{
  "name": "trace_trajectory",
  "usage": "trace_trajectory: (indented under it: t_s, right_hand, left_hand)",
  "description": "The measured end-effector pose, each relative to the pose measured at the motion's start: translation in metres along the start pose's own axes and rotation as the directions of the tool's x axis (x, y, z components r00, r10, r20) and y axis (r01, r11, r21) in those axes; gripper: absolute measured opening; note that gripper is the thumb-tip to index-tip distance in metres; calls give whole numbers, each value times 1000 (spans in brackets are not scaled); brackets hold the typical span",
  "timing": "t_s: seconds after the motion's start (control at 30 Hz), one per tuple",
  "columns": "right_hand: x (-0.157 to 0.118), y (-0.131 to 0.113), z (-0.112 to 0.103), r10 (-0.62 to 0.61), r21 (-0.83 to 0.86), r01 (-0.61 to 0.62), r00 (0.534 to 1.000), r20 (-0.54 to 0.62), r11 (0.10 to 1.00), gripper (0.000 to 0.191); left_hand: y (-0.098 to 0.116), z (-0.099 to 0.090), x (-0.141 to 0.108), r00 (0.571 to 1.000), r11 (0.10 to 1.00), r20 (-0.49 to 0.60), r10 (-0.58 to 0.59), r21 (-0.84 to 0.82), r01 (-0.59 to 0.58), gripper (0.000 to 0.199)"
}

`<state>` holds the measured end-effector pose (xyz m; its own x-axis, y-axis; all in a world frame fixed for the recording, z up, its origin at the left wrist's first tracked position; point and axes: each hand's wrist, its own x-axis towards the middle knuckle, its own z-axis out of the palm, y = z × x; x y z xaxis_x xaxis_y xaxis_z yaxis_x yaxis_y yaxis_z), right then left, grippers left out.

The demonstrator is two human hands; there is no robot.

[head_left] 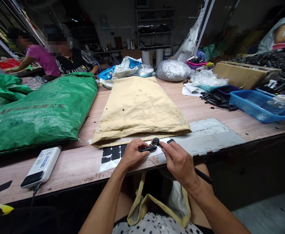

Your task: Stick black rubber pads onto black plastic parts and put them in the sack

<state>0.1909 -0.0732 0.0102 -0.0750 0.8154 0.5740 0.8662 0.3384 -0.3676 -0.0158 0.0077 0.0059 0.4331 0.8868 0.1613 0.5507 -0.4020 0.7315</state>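
Observation:
At the table's front edge, my left hand [135, 152] pinches a slim black plastic piece [149, 148]. My right hand [178, 159] is closed on a small black part with a rounded end [155, 141], held just above the left hand's piece. Whether the two parts touch, I cannot tell. A black rod [204, 175] sticks out behind my right wrist; its other end is hidden. Under my hands lies a white sheet with black stickers [111, 155]. Just beyond them, a flat cream woven sack [139, 107] rests on the table.
A full green sack [40, 110] and a white power bank [42, 167] with a cable are on the left. On the right are a grey sheet [213, 136], a blue tray [259, 107] and loose black parts [217, 101]. Two people sit across the table, another far right.

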Motion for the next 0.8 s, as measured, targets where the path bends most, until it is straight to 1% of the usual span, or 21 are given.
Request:
trace_trajectory:
  t_s: [0.1, 0.23, 0.33, 0.47, 0.53, 0.63, 0.8]
  right_hand:
    - [-3, 3, 2, 22, -29, -21, 999, 35, 999, 32]
    - [0, 14, -1, 78, -39, -78, 997, -19, 996, 31]
    - [6, 28, -1, 105, -84, -107, 994, -30, 991, 27]
    - [10, 50, 6, 81, -182, -80, 997, 1, 980, 21]
    - [10, 57, 11, 71, -211, -68, 997, 5, 975, 20]
    - [7, 60, 16, 72, -236, -75, 997, -19, 969, 20]
    - [3, 56, 19, 79, -279, -87, 996, -41, 956, 22]
  left_hand:
    - [0, 0, 0, 1000, 1000, -2, -6, -4, 6, 16]
    - [0, 0, 0, 1000, 1000, 2, -7, -13, 7, 17]
    - [0, 0, 0, 1000, 1000, -2, -8, -7, 8, 17]
    - [-2, 0, 0, 1000, 1000, -1, 0, -3, 0, 16]
    - [-3, 0, 0, 1000, 1000, 8, 3, -5, -3, 17]
    - [-3, -1, 1, 1000, 1000, 29, 9, 0, -9, 21]
    - [-3, -1, 2, 999, 1000, 46, 11, 27, -12, 30]
